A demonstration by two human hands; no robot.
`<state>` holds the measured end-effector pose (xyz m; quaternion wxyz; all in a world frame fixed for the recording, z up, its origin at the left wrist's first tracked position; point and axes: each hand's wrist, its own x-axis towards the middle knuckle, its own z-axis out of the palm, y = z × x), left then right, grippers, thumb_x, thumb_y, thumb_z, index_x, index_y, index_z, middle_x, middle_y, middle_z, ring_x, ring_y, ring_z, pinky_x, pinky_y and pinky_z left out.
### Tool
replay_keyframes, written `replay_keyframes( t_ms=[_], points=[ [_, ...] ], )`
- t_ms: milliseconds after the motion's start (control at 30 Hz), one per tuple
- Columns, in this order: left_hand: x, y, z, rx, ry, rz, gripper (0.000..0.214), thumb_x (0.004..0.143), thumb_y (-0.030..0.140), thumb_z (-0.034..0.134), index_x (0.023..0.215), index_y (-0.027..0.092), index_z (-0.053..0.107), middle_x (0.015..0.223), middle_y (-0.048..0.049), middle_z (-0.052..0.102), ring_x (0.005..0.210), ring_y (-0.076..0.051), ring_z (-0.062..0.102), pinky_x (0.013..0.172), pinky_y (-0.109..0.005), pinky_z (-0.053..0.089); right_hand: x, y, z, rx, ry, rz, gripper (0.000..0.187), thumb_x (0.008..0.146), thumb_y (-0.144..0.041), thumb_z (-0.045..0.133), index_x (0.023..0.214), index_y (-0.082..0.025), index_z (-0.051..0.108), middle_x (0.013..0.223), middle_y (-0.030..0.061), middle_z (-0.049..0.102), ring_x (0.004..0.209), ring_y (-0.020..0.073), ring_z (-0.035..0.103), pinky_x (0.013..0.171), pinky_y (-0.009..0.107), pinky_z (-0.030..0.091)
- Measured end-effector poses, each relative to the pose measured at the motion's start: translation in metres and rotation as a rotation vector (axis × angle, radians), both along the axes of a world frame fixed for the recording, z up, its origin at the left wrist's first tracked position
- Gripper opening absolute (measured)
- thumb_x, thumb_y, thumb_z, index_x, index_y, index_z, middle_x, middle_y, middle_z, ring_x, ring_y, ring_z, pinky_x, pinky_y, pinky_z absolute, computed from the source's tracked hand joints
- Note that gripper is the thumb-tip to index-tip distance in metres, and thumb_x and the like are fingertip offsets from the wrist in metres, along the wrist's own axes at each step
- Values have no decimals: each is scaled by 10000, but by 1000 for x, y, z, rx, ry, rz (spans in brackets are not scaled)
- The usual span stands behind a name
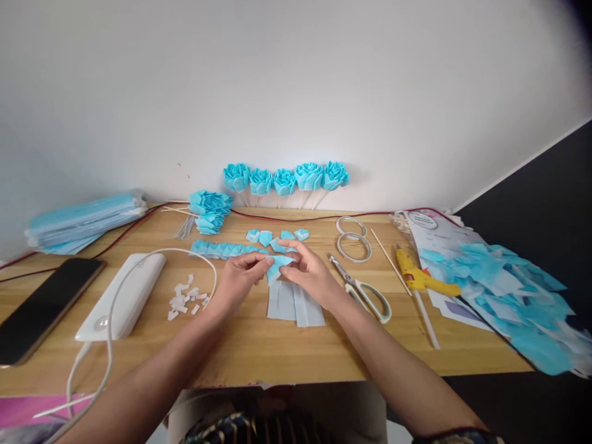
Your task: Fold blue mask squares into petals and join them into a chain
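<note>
My left hand [240,277] and my right hand [311,271] meet over the middle of the wooden table [259,351], both pinching a small blue fabric piece [279,265] between fingertips. Right under them lie pale blue cut mask strips [295,305]. Behind the hands sit a few folded blue petals [277,237] and a row of overlapped blue petals [222,249].
Scissors [363,290], two tape rolls [354,237], a yellow glue gun [423,277] and sticks lie right. Blue scraps [509,296] cover papers far right. Finished blue flowers [284,179] lean on the wall. Power bank [123,296], phone [44,308], mask stack [83,222], white paper bits [185,299] left.
</note>
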<state>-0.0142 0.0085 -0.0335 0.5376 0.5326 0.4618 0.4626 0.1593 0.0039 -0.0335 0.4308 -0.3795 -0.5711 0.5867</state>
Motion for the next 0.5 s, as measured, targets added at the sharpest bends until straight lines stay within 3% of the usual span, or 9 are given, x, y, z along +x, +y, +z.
replay_keyframes(
  t_ms=[200,367,500],
  points=[
    [-1,1,-2,7,-19,-44,441,846,482,570,544,162,572,535,11,529,534,-106,449,553,-242,349,1,0,0,45,-22,-40,451,786,-193,594,1213,-304,499,918,-3,663,732,150,620,687,296,513],
    [1,-1,-3,-44,8,-72,278,747,433,690,678,167,653,525,38,503,510,-95,408,527,-232,311,0,0,-4,69,-36,-29,455,797,-204,599,1228,-308,496,876,-10,650,743,150,619,672,282,505],
    [2,1,-7,-61,-5,-50,245,707,386,717,651,166,626,517,50,473,498,-86,388,510,-225,292,0,-1,0,57,-61,-5,421,798,-240,613,1207,-279,521,837,-18,623,704,127,592,649,258,488]
  ],
)
